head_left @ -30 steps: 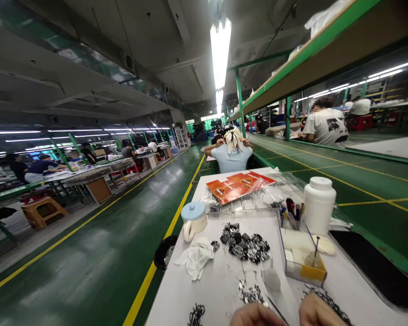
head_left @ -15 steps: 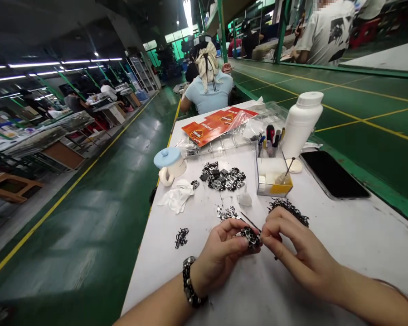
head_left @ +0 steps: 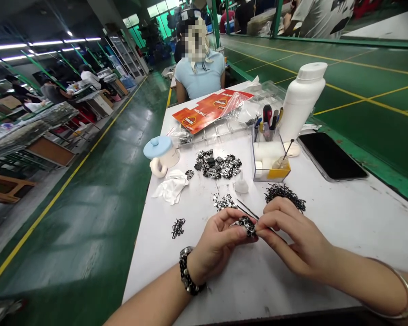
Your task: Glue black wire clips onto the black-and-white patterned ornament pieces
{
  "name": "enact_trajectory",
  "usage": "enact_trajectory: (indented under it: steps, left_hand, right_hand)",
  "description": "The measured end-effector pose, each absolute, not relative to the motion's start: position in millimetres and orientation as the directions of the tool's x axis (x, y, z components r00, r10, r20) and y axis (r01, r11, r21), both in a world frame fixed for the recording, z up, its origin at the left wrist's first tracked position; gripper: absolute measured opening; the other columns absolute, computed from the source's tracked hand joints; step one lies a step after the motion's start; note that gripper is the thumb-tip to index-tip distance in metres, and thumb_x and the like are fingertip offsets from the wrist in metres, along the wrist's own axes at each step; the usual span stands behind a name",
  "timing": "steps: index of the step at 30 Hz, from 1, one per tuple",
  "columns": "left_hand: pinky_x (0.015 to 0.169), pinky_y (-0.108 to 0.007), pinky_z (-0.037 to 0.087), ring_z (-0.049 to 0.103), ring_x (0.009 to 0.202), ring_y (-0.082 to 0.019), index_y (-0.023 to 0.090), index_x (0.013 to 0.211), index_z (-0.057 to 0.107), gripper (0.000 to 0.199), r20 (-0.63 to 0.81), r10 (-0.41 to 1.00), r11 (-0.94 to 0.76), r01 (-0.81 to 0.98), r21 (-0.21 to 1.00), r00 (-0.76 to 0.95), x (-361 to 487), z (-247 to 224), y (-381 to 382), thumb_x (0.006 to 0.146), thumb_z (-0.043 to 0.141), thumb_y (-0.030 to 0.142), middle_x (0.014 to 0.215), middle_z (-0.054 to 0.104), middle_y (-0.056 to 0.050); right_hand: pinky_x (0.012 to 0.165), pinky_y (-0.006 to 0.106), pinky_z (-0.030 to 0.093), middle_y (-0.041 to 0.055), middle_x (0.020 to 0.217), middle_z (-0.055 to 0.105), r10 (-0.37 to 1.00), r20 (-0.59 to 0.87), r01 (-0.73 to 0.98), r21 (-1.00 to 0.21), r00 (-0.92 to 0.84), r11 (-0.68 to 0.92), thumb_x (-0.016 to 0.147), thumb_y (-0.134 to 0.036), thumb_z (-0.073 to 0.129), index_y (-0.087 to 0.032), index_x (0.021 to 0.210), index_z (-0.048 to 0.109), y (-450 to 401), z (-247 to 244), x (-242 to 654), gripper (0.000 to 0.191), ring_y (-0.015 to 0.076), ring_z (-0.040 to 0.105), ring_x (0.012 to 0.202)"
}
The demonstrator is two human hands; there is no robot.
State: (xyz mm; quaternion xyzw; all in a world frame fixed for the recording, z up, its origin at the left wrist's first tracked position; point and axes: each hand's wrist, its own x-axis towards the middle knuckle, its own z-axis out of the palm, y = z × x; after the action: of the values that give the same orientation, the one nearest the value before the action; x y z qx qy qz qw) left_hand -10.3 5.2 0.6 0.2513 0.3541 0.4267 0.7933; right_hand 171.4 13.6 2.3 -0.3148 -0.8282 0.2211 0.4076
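Observation:
My left hand is closed around a small black-and-silver part, pinched between thumb and fingers above the white table. At the right edge of that part, the fingertips of my right hand press together. Dark tweezers stick out from my right hand, their two thin prongs pointing up and left; anything smaller in its fingertips is hidden. Just beyond my hands is a scatter of tiny silver pieces. Short black curved pieces form a large pile behind my right hand and a small pile at the left.
Farther back lie a heap of black-and-silver parts, a crumpled tissue and a blue-lidded mug. On the right are a clear organizer box, a white bottle and a phone. A person in blue sits ahead.
The view has shifted, so the table items appear slightly higher and farther left. My right fingertips have come closer to the part in my left hand, and both tweezer prongs now show.

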Motion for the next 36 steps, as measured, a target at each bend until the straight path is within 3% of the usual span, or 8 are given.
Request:
enact_trajectory:
  steps: [9, 20, 28, 31, 36]
  left_hand:
    - [0.074, -0.025, 0.054, 0.066, 0.072, -0.012, 0.012, 0.089, 0.062, 0.026, -0.361, 0.836, 0.543, -0.533, 0.648, 0.413, -9.3, -1.3, 5.8, 0.068, 0.077, 0.016, 0.08, 0.068, -0.003]
    - [0.078, -0.028, 0.054, 0.065, 0.079, -0.013, 0.013, 0.089, 0.064, 0.022, -0.347, 0.854, 0.512, -0.511, 0.69, 0.387, -10.4, -0.8, 6.3, 0.07, 0.075, 0.015, 0.089, 0.068, -0.004]
    - [0.075, -0.025, 0.055, 0.066, 0.077, -0.012, 0.012, 0.089, 0.063, 0.021, -0.355, 0.853, 0.519, -0.567, 0.64, 0.382, -9.0, -1.8, 6.2, 0.071, 0.074, 0.014, 0.085, 0.07, -0.005]
    - [0.075, -0.025, 0.055, 0.067, 0.077, -0.013, 0.012, 0.089, 0.063, 0.022, -0.364, 0.843, 0.536, -0.576, 0.618, 0.395, -9.6, -1.4, 6.3, 0.07, 0.075, 0.013, 0.088, 0.071, -0.006]
    - [0.075, -0.025, 0.056, 0.067, 0.079, -0.014, 0.011, 0.09, 0.062, 0.023, -0.367, 0.834, 0.551, -0.589, 0.592, 0.411, -12.1, -3.8, 7.5, 0.07, 0.075, 0.013, 0.089, 0.071, -0.006]
  right_hand:
    - [0.064, 0.03, 0.04, 0.0024, 0.076, 0.049, 0.745, 0.501, 0.319, -0.688, -0.441, 0.652, 0.089, -0.011, 0.047, -0.02, 0.088, 0.053, 15.3, 1.0, 169.6, 0.01, 0.0152, 0.048, 0.074]
    - [0.064, 0.033, 0.034, 0.0019, 0.075, 0.052, 0.669, 0.557, 0.415, -0.525, -0.492, 0.743, 0.09, -0.012, 0.047, -0.019, 0.088, 0.051, 17.9, 1.5, 171.5, 0.008, 0.0148, 0.047, 0.07]
    - [0.056, 0.027, 0.04, 0.0014, 0.076, 0.049, 0.825, 0.414, 0.249, -0.814, -0.385, 0.524, 0.09, -0.011, 0.05, -0.02, 0.091, 0.059, 13.9, -3.2, 169.1, 0.013, 0.0117, 0.048, 0.068]
    - [0.057, 0.027, 0.041, 0.0021, 0.077, 0.05, 0.794, 0.484, 0.265, -0.764, -0.368, 0.588, 0.088, -0.008, 0.051, -0.02, 0.097, 0.06, 13.6, -4.4, 168.8, 0.017, 0.0123, 0.049, 0.07]
    - [0.061, 0.031, 0.039, 0.003, 0.075, 0.053, 0.66, 0.637, 0.335, -0.57, -0.397, 0.751, 0.084, -0.001, 0.053, -0.016, 0.101, 0.058, 14.8, -2.5, 171.7, 0.023, 0.0129, 0.049, 0.07]
